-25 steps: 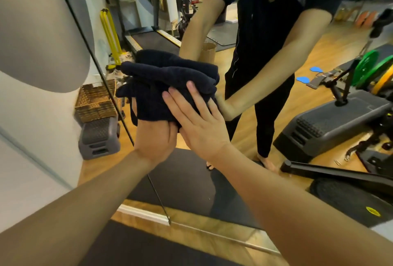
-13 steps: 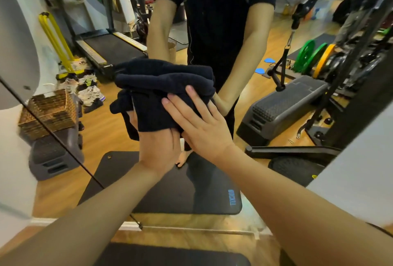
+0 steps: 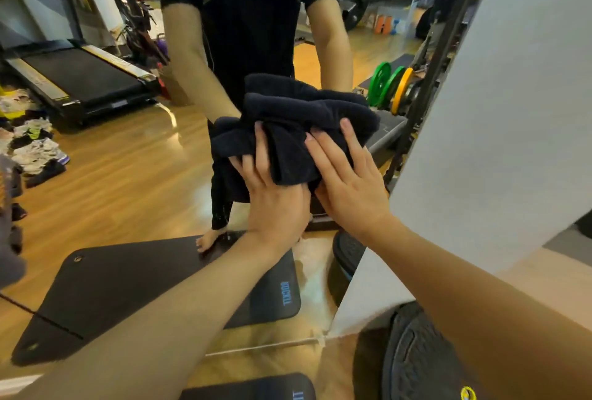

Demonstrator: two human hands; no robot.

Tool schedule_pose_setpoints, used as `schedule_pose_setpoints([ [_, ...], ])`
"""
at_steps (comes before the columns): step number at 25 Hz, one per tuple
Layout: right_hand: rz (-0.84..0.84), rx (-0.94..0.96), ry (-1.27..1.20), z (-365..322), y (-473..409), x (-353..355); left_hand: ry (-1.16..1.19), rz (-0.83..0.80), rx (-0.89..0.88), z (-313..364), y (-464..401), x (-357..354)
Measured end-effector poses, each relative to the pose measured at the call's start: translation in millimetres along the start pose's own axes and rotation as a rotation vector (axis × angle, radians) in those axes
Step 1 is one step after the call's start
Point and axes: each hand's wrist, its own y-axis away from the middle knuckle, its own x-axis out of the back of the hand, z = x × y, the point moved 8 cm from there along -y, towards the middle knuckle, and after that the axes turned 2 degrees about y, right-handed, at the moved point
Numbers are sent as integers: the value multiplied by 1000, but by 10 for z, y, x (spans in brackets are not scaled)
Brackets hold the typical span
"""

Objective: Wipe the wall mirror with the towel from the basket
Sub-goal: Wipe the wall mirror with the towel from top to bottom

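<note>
1. wall mirror (image 3: pixel 134 156): fills most of the view, upright; its right edge meets a white wall panel (image 3: pixel 499 111). a thin dark seam crosses the glass at lower left. the glass shows a gym room and a person in a dark top with both arms reaching forward.
2. treadmill (image 3: pixel 80 76): seen in the reflection, upper left, black deck with pale side rails, on a wooden floor.
3. exercise mat (image 3: pixel 128 284): black, flat on the floor in the reflection, blue lettering near its right end; a bare foot rests on its far edge.
4. round black platform (image 3: pixel 416 358): lower right, on the real floor, small yellow mark near the frame edge.
5. towel (image 3: pixel 307 124): dark navy, bunched into thick folds, held against the mirror right of centre, just beside the white panel.
6. weight plates (image 3: pixel 392 87): two green and one yellow, standing on edge in the reflection, right of the towel.
7. left hand (image 3: pixel 272 194): fingers curled up into the towel's lower folds, gripping it from below.
8. right hand (image 3: pixel 349 175): fingers straight and slightly spread, laid flat on the towel, pressing it to the glass.
</note>
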Motion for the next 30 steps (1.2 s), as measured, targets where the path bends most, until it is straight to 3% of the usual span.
schedule_pose_setpoints([
  [4, 8, -96, 9, 517, -57, 195, -10, 6, -184, 481, -333, -21],
  [9, 285, -272, -171, 487, -242, 196, -75, 145, -486, 303, -572, -55],
  [14, 479, -271, -99, 497, -243, 78, -69, 185, -571, 296, -495, -132],
  [21, 552, -280, -88, 512, -86, 36, -138, 180, -576, 337, -470, -198],
  [26, 639, -281, -83, 484, 18, 41, -157, 262, -595, 374, -416, -166],
  [30, 581, -392, -100, 565, 42, -18, -141, 289, -614, 396, -401, -144],
])
